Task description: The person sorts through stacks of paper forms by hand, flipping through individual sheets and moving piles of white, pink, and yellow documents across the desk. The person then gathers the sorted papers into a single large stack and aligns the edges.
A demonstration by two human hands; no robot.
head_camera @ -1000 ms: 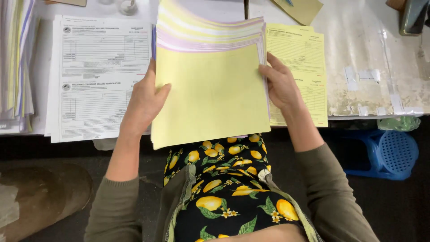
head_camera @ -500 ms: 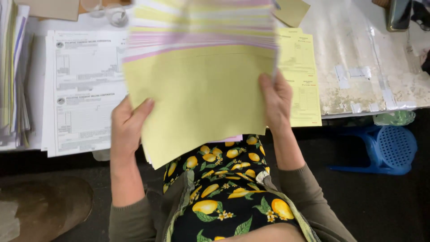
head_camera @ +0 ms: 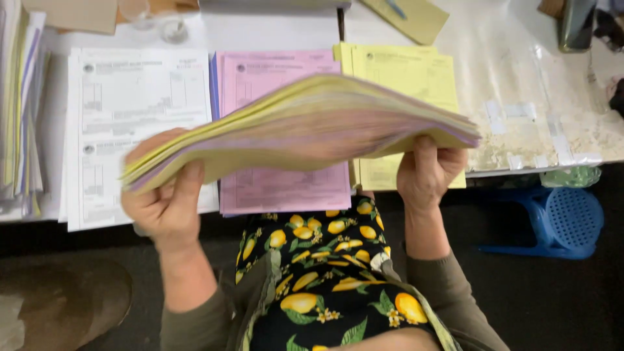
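Observation:
A thick stack of yellow, pink and white paper sheets [head_camera: 305, 127] is held flat in the air above the desk edge, its long side edge facing me. My left hand [head_camera: 166, 201] grips the stack's left end, thumb underneath in view. My right hand [head_camera: 429, 172] grips the right end with the thumb pressed up against it. Under the raised stack lie three piles of printed forms on the desk: white [head_camera: 130, 110] at the left, pink [head_camera: 279, 71] in the middle, yellow [head_camera: 409, 71] at the right.
More stacked papers [head_camera: 19, 110] stand at the far left. A yellowish envelope with a pen [head_camera: 406, 16] lies at the back, and a dark object [head_camera: 575, 23] at the back right. A blue plastic stool [head_camera: 559, 221] is on the floor at the right.
The stack was upright with its yellow face toward me; it has been tipped flat and lifted, uncovering the pink pile beneath. Both hands shifted to the stack's ends.

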